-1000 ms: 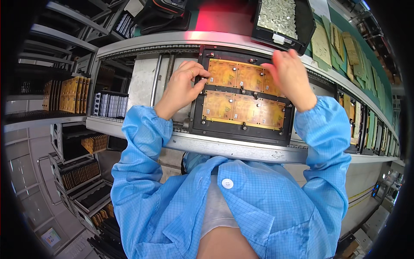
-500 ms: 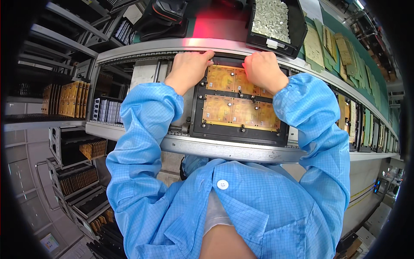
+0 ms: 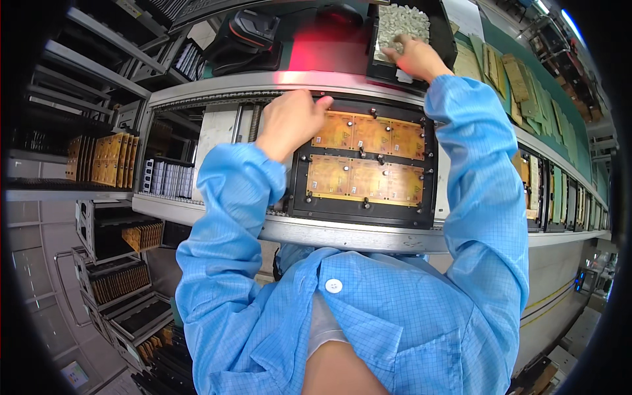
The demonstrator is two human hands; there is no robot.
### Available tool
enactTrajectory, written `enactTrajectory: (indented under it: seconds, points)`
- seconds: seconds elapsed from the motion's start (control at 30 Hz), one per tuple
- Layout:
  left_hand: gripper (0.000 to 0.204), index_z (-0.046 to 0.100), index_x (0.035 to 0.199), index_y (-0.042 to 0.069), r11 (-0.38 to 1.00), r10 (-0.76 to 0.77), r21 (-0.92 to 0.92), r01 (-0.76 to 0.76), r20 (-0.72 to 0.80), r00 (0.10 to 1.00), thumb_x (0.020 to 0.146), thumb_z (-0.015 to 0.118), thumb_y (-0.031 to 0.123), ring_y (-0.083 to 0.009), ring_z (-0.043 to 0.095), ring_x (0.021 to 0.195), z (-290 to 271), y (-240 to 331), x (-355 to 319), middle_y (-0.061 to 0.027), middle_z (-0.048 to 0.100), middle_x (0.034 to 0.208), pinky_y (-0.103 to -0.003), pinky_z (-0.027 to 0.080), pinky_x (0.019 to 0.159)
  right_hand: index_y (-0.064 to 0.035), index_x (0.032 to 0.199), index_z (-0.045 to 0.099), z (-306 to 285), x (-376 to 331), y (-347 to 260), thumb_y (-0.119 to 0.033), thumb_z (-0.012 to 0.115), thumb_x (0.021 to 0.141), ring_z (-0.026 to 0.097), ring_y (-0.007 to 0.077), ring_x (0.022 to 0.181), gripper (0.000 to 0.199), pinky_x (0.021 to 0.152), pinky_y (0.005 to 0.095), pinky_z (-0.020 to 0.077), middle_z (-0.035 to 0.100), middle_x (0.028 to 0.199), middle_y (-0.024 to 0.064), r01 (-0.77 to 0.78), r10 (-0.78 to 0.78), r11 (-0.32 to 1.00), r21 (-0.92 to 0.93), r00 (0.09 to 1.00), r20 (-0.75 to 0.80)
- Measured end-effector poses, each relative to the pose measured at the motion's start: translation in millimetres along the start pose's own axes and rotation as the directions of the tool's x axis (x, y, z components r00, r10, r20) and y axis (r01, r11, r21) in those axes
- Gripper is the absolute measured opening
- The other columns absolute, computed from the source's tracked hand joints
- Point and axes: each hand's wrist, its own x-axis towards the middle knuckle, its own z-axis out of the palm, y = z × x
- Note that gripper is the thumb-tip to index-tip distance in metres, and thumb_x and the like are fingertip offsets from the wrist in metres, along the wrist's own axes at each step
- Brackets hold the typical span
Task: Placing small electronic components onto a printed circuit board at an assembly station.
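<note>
My right hand (image 3: 419,59) reaches into a black bin (image 3: 444,51) of small white plastic parts (image 3: 405,23). Its fingers are apart and bent down among the parts; none shows clearly between them. My left hand (image 3: 291,120) is curled at the far left corner of a black carrier frame (image 3: 362,214), thumb pointing right. What its fingers hold, if anything, is hidden. Two rows of orange-brown circuit boards (image 3: 365,179) lie in the frame, with small black and silver clamps around them.
The frame sits between metal conveyor rails (image 3: 329,238). Beyond them, a black handheld scanner (image 3: 250,29) stands in its cradle beside a red glow. Greenish boards (image 3: 526,85) lie at the right. Racks at the left hold upright orange boards (image 3: 112,156).
My right hand has left the frame's far edge and moved up and right into the bin. My left hand has shifted slightly down and left. More of the upper boards now shows.
</note>
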Motion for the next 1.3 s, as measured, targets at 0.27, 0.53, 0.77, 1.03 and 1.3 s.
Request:
enactTrajectory:
  seconds: [0.27,0.53,0.77,1.03,1.3]
  points:
    - [0.041,0.067,0.078,0.000,0.837,-0.228,-0.542,0.074,-0.224,0.947,0.097,0.059,0.035,-0.0199,0.058,0.056,28,-85,-13,-0.0103,0.063,0.061,-0.036,0.043,0.057,-0.0091,0.111,0.068,12,22,14,-0.030,0.075,0.087,0.068,0.0288,0.090,0.032,0.082,0.0380,0.0527,0.070,0.094,0.0173,0.084,-0.141,0.941,0.329,0.978,0.152]
    - [0.038,0.064,0.075,0.002,0.779,-0.279,-0.618,0.104,-0.194,0.940,0.097,0.059,0.032,-0.0080,0.045,0.053,25,-95,-13,-0.0002,0.055,0.056,-0.030,0.035,0.052,-0.0035,0.091,0.076,-6,6,16,-0.021,0.078,0.083,0.068,0.0207,0.075,0.019,0.071,0.0352,0.0533,0.072,0.079,0.0094,-0.006,0.033,0.934,0.357,0.997,-0.071]
    - [0.037,0.062,0.073,0.003,0.788,-0.296,-0.601,0.137,-0.174,0.939,0.097,0.060,0.031,-0.0070,0.043,0.051,21,-90,-20,0.0011,0.053,0.054,-0.029,0.033,0.050,0.0002,0.095,0.073,-35,-69,-52,-0.013,0.072,0.090,0.061,0.0090,0.074,0.015,0.069,0.0247,0.0504,0.070,0.081,0.0014,-0.103,-0.144,0.718,0.688,0.945,0.293]
    - [0.037,0.060,0.072,0.003,0.793,-0.246,-0.604,0.082,-0.194,0.950,0.098,0.060,0.030,-0.0056,0.040,0.050,23,-88,-20,0.0024,0.051,0.053,-0.029,0.031,0.049,0.0023,0.108,0.072,-11,-123,-81,-0.006,0.061,0.097,0.062,0.0088,0.080,0.017,0.075,0.0273,0.0525,0.073,0.093,0.0062,-0.279,-0.180,0.590,0.758,0.869,0.460]
    - [0.018,0.070,0.093,0.004,0.841,0.379,-0.312,-0.442,-0.244,0.893,0.082,0.073,0.018,-0.0322,0.062,0.081,19,-32,-29,-0.0132,0.068,0.081,-0.042,0.050,0.076,0.0023,0.105,0.072,-29,-132,-45,-0.004,0.064,0.094,0.061,0.0069,0.074,0.015,0.061,0.0220,0.0487,0.072,0.088,0.0058,-0.245,-0.044,0.694,0.677,0.924,0.379]
